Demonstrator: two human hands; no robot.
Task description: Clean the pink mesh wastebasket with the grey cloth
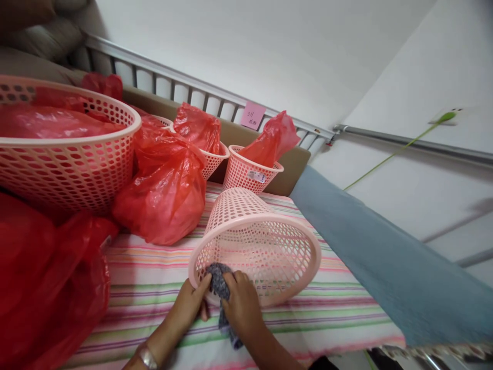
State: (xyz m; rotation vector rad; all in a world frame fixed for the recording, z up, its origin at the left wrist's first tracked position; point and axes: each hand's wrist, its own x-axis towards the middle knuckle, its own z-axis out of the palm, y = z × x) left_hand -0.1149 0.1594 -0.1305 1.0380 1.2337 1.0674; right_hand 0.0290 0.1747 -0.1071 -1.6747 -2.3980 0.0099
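A pale pink perforated plastic basket point(250, 220) lies on its side on a striped cloth point(154, 293), its mouth facing me. With thumb above and fingers below, my left hand point(189, 303) grips the near left part of the rim. My right hand point(243, 303) is closed on a dark grey cloth point(219, 280), pressed against the same rim just to the right of my left thumb. One end of the grey cloth hangs below the rim. Some fingertips of both hands are hidden.
Red plastic bags point(165, 190) bulge at the left. A large pink basket point(65, 149) lined with red plastic stands far left; a smaller one point(252, 172) with a red bag stands behind. A pink note point(253, 114) hangs on the white railing. Blue fabric point(370, 246) lies right.
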